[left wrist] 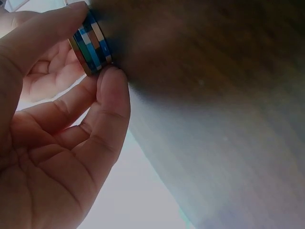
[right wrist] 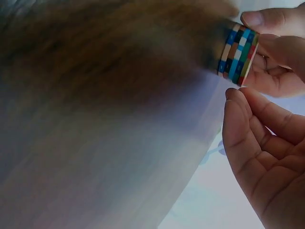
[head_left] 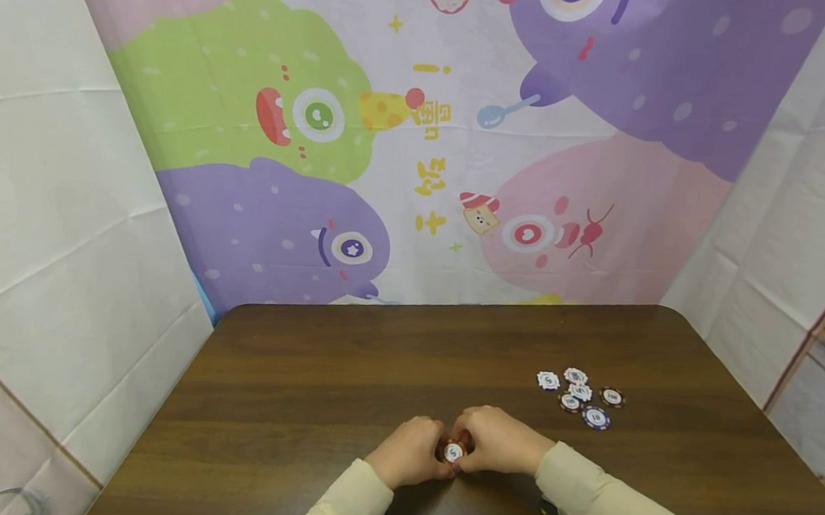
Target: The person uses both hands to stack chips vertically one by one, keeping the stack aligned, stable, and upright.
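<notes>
A short stack of poker chips [head_left: 453, 451] stands on the table near its front, a red chip marked 5 on top. In the left wrist view, blue, green, brown and white edges show on the stack [left wrist: 93, 44]. My left hand [head_left: 411, 452] holds it from the left, thumb on one side and fingertips on the other. From the right, my right hand [head_left: 500, 442] has its thumb and curled fingers round the same stack [right wrist: 238, 53]. The two hands meet around the chips, thumbs close together at the near side, and hide part of the stack.
Right of the hands lie several loose chips: white ones [head_left: 547, 381], a blue one marked 10 [head_left: 596, 418] and a black-edged one marked 100 [head_left: 613, 396]. Some overlap. The brown wooden table [head_left: 292, 376] ends at a cartoon-printed cloth [head_left: 440, 267] behind.
</notes>
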A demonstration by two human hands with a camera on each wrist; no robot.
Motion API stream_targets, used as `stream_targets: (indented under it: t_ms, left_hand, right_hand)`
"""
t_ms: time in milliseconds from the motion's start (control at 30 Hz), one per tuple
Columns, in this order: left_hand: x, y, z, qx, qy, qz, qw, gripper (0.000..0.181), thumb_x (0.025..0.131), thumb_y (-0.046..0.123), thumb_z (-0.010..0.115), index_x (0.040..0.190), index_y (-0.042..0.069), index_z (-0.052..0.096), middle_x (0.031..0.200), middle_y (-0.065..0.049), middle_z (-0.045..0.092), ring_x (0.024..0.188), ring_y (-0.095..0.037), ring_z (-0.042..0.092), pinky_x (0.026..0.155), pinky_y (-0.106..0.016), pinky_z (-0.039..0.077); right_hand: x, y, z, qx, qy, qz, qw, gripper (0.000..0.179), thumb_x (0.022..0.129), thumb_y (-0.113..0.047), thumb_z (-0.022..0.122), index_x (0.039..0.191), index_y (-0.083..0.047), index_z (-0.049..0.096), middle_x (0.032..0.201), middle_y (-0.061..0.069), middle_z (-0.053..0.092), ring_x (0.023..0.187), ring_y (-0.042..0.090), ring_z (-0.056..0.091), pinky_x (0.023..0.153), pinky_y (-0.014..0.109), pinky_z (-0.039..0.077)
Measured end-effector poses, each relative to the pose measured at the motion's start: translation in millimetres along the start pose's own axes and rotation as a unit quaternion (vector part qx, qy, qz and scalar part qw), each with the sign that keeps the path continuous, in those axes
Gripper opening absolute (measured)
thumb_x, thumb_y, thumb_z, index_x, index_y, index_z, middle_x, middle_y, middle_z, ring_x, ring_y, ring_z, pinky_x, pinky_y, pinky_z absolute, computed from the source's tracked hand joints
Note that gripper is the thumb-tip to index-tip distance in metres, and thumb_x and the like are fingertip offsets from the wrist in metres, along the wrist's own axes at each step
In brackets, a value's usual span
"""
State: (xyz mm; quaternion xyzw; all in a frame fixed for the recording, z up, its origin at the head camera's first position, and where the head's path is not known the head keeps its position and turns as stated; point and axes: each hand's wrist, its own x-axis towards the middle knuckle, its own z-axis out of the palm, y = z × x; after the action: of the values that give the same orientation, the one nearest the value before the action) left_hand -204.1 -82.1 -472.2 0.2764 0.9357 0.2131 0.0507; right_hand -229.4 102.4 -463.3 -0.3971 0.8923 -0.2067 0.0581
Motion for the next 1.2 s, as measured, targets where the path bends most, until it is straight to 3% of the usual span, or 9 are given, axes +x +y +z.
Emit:
stream_targets:
  t_ms: [367,700,933,1200]
  left_hand:
    - [-1.4,2.2,-0.8,0.017,-0.004,-0.020,0.9996,0.025,0.069,0.022,0.086,0.082,0.011,0.067,0.071,0.010,0.058,0.063,-0.001,0.044,0.060,-0.019,0.041]
    - [-1.2,2.7,0.1,0.045,0.002,-0.016,0.9989,0.025,0.069,0.024,0.085,0.081,0.012,0.068,0.072,0.010,0.059,0.065,-0.002,0.046,0.062,-0.020,0.042]
    - [-1.6,2.4,-0.6,0.046,0.001,-0.017,0.9988,0.025,0.070,0.024,0.085,0.082,0.011,0.067,0.074,0.008,0.061,0.067,-0.002,0.048,0.063,-0.021,0.043]
    - [-1.0,2.5,-0.5,0.042,-0.001,-0.014,0.9990,0.025,0.070,0.023,0.085,0.084,0.010,0.069,0.075,0.008,0.063,0.067,-0.002,0.047,0.064,-0.020,0.043]
  right_hand:
    - [-17.8,19.8,-25.8,0.033,0.051,0.062,0.9963,0.038,0.081,-0.031,0.078,0.104,-0.004,0.069,0.092,0.000,0.066,0.079,0.009,0.059,0.068,0.026,0.049]
    - [-44.1,44.6,-44.3,0.017,0.113,0.115,0.9868,0.039,0.080,-0.029,0.079,0.107,-0.002,0.068,0.092,0.003,0.068,0.077,0.008,0.059,0.068,0.026,0.050]
    - [-65.1,65.1,-53.2,-0.012,0.139,0.158,0.9776,0.038,0.081,-0.031,0.078,0.107,-0.004,0.069,0.094,0.002,0.068,0.083,0.012,0.060,0.072,0.033,0.050]
    - [-87.8,86.1,-62.0,-0.027,0.159,0.198,0.9669,0.035,0.081,-0.028,0.078,0.102,0.000,0.069,0.091,0.008,0.071,0.077,0.017,0.064,0.066,0.035,0.050]
